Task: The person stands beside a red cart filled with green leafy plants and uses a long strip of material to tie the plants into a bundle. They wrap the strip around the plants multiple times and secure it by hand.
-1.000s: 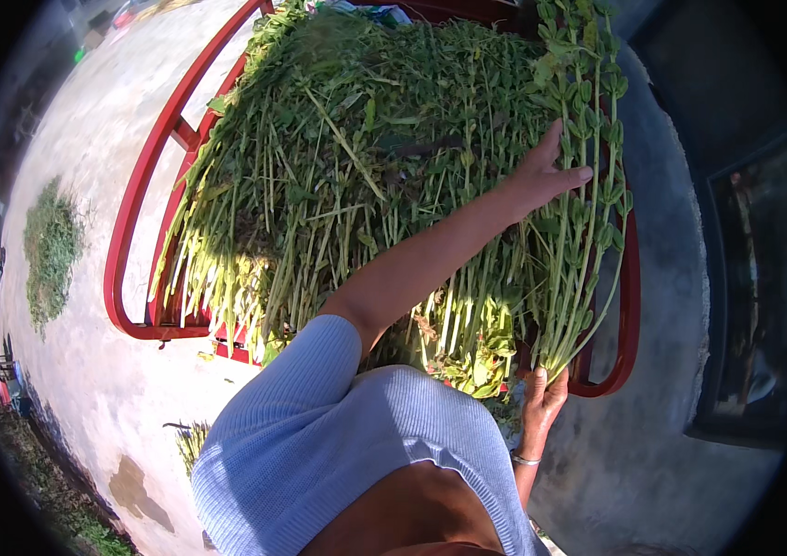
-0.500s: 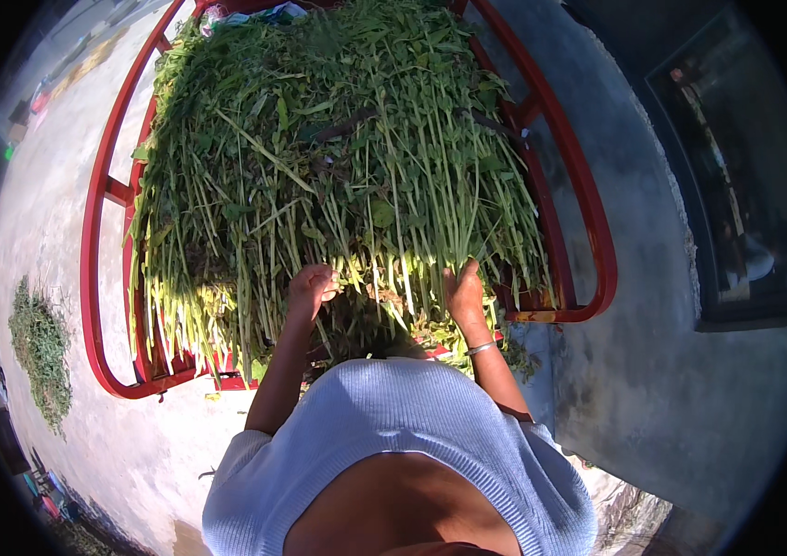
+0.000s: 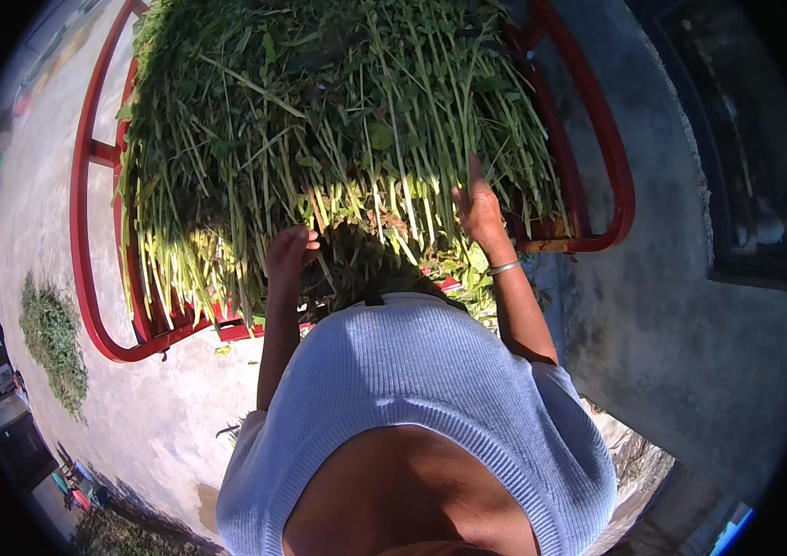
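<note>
A thick heap of cut green leafy stalks [image 3: 347, 111] lies in front of me, its pale cut ends pointing toward me. It rests in a red metal frame [image 3: 609, 167] with rounded side rails. My left hand [image 3: 291, 248] is just below the stalk ends near the middle, fingers curled together; whether anything small is between them cannot be seen. At the heap's right part, my right hand [image 3: 481, 211], with a bracelet [image 3: 504, 268] on its wrist, has its fingers stretched upward against the stalk ends. Its palm side is partly hidden.
A smaller pile of green plants [image 3: 52, 343] lies on the pale concrete floor [image 3: 148, 417] to the left. On the right stands a grey wall [image 3: 634, 306] with a dark framed window [image 3: 746, 185]. Loose leaves hang under the heap between my arms.
The view has shifted, so the heap and frame sit higher in the picture. My left hand has drawn back a little from the stalk ends. My right hand's fingers look straighter.
</note>
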### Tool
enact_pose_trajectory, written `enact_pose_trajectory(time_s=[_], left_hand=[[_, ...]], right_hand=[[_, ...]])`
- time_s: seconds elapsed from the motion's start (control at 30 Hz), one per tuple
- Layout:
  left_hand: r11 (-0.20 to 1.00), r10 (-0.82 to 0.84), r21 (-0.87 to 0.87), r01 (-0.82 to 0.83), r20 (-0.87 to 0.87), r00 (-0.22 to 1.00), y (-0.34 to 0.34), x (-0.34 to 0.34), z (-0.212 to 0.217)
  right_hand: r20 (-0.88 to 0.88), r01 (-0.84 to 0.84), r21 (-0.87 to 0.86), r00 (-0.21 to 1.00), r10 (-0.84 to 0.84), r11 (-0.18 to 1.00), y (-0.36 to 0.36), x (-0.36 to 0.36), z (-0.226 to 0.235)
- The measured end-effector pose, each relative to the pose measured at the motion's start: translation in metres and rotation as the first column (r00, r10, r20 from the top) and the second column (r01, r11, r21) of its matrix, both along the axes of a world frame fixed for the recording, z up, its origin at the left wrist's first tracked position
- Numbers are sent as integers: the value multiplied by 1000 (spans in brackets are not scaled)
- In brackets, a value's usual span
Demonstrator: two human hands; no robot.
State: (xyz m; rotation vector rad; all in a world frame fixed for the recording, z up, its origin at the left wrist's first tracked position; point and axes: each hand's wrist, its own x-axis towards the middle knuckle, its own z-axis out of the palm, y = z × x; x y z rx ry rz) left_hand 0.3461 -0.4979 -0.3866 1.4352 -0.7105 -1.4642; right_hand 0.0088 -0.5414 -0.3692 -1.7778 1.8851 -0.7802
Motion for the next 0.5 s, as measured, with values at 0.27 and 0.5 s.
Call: enact_pose_trajectory(time_s=[0.27,0.5], left_hand=[[1000,-17,-2,17,-7,1000,18,5,-16],[999,-5,39,4,16,1000,27,1,-2]], right_hand=[[45,8,-230,999,2,973,-13,-15,6],[103,-70,-240,990,97,968,-16,-18,1]])
